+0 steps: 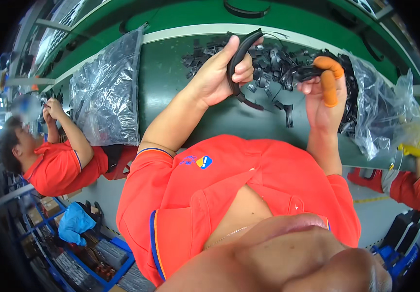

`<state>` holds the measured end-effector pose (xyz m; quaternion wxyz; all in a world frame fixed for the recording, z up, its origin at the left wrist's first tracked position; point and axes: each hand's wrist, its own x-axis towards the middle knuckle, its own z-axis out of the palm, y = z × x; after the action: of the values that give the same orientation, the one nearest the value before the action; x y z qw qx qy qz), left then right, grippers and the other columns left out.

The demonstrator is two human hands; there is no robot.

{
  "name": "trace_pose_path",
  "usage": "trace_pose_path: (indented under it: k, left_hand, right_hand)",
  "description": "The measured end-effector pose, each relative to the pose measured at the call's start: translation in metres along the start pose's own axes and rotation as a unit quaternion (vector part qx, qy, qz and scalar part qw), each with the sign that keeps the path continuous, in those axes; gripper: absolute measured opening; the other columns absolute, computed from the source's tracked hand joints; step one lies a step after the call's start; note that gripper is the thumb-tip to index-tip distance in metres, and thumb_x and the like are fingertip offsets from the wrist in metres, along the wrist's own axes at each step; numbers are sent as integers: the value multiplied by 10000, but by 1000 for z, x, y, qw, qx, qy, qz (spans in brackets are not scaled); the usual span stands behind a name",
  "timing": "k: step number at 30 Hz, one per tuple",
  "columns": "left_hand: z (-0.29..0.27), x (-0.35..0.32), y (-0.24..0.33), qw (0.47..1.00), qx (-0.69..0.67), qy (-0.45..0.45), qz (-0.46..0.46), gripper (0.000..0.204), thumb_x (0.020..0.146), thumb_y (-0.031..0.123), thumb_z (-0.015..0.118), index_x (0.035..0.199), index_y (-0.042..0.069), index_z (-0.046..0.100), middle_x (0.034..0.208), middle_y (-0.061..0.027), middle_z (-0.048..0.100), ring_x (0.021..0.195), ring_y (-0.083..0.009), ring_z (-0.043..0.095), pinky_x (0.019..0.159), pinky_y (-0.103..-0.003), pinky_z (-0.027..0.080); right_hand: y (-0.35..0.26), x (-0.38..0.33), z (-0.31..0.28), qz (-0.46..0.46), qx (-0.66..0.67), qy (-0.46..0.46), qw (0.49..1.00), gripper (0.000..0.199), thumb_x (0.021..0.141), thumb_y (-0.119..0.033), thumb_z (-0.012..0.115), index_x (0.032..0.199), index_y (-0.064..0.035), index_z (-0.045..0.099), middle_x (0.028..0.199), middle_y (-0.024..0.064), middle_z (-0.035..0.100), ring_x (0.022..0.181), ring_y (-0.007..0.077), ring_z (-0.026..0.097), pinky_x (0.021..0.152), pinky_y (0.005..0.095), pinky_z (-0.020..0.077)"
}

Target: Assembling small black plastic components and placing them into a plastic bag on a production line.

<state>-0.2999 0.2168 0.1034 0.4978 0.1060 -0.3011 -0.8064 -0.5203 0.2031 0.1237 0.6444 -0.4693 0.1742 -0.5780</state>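
Note:
My left hand is closed round a curved black headband, held up over the green table. Thin dark wires trail from the band's upper end, and a narrower strip hangs off its lower end. On my right hand, two fingers wear orange finger cots. That hand pinches a black plastic piece, whose exact kind I cannot make out. Between and beyond both hands spreads a heap of small black plastic parts. One loose black part lies nearer me.
A clear plastic bag covers the table's left side; another bag with black parts beside it lies at right. Beyond a pale rail runs a green belt with black bands. Co-workers in red sit left and right.

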Motion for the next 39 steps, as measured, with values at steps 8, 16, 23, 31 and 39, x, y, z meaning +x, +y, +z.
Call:
trace_pose_path:
  k: [8,16,23,31,39]
  left_hand:
    - [15,-2,-16,983,146,107,30,340,860,102,435,1186,4,434,940,-107,575,885,-166,546,839,-304,419]
    - [10,-5,-17,979,162,122,19,408,943,316,439,1198,-1,473,831,-41,548,713,-108,485,680,-241,406]
    - [18,-2,-17,975,176,132,-5,461,952,320,402,1270,-13,426,730,-19,526,650,-96,437,644,-230,373]
    - [4,-1,-22,981,144,132,-13,366,921,298,500,1133,0,501,856,-70,607,733,-100,544,693,-234,451]
    - [0,-1,-22,985,115,115,-53,340,912,336,509,1041,22,523,821,-44,602,705,-75,537,683,-215,453]
  right_hand:
    - [14,2,-3,82,-31,-4,996,268,896,-139,524,1100,34,501,788,63,569,635,129,509,624,274,433]
    - [30,6,5,102,-80,19,991,251,871,-85,558,1089,29,511,821,82,600,666,127,549,644,242,447]
    - [35,10,10,89,-85,2,992,257,853,-39,564,1093,38,518,872,95,606,700,124,569,665,226,449]
    - [40,3,8,76,-74,20,994,305,866,-102,575,1124,30,482,837,84,591,689,129,557,664,246,449]
    - [41,2,5,225,-21,26,974,661,921,-554,245,1114,12,526,916,100,605,715,149,549,690,267,442]
